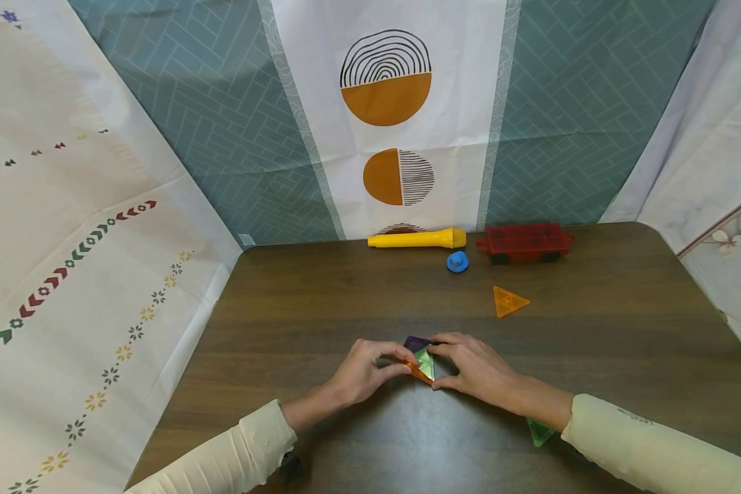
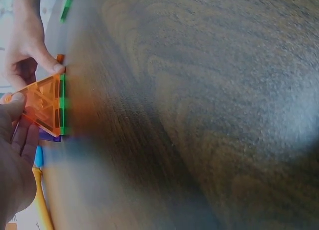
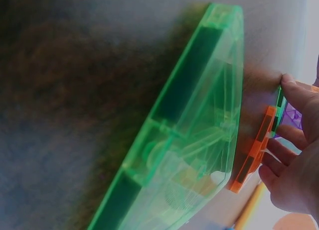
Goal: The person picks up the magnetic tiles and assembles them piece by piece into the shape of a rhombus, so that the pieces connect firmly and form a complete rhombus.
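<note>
My left hand (image 1: 366, 374) pinches an orange triangular tile (image 2: 44, 103) between thumb and fingers, tilted up from the table. One edge of it meets a green translucent tile (image 1: 426, 365) lying flat. At the far side of the green tile is a purple tile (image 1: 415, 342), partly covered by fingers. My right hand (image 1: 472, 363) holds the green tile from the right, thumb at its near corner and fingertips at its far side. Another green triangular tile (image 1: 540, 432) lies beneath the right forearm, large in the right wrist view.
A loose orange triangular tile (image 1: 510, 301) lies beyond the right hand. Along the table's back edge are a yellow toy microphone (image 1: 416, 239), a small blue hat-shaped piece (image 1: 457, 261) and a red wheeled toy base (image 1: 525, 243). Hanging cloths (image 1: 383, 171) border the wooden table (image 1: 296, 295).
</note>
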Tool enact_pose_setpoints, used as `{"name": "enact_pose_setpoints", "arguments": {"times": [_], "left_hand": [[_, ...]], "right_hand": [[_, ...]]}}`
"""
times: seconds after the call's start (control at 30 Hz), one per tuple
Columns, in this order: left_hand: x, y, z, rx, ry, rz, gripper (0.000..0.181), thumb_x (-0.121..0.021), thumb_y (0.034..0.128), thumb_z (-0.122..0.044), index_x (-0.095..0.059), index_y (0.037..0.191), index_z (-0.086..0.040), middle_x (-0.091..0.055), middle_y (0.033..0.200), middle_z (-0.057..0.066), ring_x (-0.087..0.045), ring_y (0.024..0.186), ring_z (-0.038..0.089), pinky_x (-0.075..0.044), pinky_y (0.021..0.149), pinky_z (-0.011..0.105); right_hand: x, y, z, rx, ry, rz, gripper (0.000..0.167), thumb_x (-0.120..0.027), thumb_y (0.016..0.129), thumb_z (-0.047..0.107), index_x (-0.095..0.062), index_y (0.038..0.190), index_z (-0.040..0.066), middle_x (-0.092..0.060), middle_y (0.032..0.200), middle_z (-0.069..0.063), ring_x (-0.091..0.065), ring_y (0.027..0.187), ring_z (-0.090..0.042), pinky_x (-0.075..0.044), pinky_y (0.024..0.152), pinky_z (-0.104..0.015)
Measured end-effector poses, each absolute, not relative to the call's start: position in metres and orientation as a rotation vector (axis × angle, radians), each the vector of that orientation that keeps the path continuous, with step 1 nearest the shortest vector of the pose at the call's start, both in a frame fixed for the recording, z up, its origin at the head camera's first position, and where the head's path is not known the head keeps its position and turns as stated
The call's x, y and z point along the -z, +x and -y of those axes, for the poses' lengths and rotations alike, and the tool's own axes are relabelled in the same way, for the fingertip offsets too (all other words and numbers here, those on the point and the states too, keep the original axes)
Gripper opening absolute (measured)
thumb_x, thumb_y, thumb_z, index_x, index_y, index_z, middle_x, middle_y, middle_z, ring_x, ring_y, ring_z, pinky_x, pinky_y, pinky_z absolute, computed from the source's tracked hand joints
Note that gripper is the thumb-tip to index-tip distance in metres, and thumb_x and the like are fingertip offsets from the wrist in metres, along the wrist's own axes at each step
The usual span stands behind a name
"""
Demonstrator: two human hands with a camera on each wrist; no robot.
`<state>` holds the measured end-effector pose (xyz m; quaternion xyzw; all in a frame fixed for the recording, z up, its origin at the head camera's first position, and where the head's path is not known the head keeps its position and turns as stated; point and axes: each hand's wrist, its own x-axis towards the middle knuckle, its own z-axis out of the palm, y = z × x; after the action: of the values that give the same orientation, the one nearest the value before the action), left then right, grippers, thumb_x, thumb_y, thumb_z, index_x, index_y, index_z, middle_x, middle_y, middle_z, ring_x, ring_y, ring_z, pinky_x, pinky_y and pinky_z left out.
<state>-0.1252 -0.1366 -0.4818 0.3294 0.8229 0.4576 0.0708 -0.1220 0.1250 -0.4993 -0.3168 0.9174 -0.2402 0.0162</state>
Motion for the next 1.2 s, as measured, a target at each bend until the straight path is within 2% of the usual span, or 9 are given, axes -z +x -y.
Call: {"name": "enact_pose_setpoints", "arguments": {"times": [0.27,0.73,0.93,1.2], "left_hand": [[0.482,-0.124,0.136,-1.345,1.019,-2.491,0.016,-0.08,0.095,-0.01,-0.081,0.109,-0.017,-0.079,0.106,-0.007,-0.073,0.097,0.003,-0.059,0.089,0.025],[0.489,-0.122,0.132,-1.402,1.121,-2.556,0.028,-0.083,0.0914,-0.001,-0.077,0.117,-0.011,-0.078,0.114,0.0,-0.074,0.101,0.008,-0.062,0.086,0.031],[0.491,-0.124,0.137,-1.425,1.22,-2.621,0.029,-0.087,0.0876,-0.001,-0.076,0.113,-0.008,-0.078,0.112,0.001,-0.076,0.098,0.014,-0.063,0.083,0.034],[0.491,-0.126,0.148,-1.32,1.275,-2.752,0.039,-0.092,0.084,-0.007,-0.071,0.117,-0.007,-0.072,0.111,0.001,-0.073,0.095,0.017,-0.062,0.084,0.032]], "right_hand": [[0.499,-0.122,-0.125,0.769,-0.999,-2.85,0.062,-0.093,0.083,0.039,-0.075,0.131,0.004,-0.064,0.144,-0.014,-0.062,0.13,-0.036,-0.053,0.103,-0.058],[0.499,-0.123,-0.126,0.824,-0.982,-2.825,0.061,-0.093,0.083,0.037,-0.074,0.131,0.005,-0.064,0.144,-0.014,-0.063,0.128,-0.036,-0.054,0.101,-0.058],[0.496,-0.124,-0.126,0.913,-1.011,-2.802,0.061,-0.094,0.082,0.037,-0.073,0.132,0.009,-0.058,0.15,-0.017,-0.063,0.128,-0.038,-0.056,0.098,-0.058],[0.489,-0.125,-0.122,1.04,-1.049,-2.706,0.048,-0.091,0.087,0.036,-0.076,0.128,0.016,-0.051,0.158,-0.013,-0.058,0.135,-0.038,-0.052,0.104,-0.061]]}}
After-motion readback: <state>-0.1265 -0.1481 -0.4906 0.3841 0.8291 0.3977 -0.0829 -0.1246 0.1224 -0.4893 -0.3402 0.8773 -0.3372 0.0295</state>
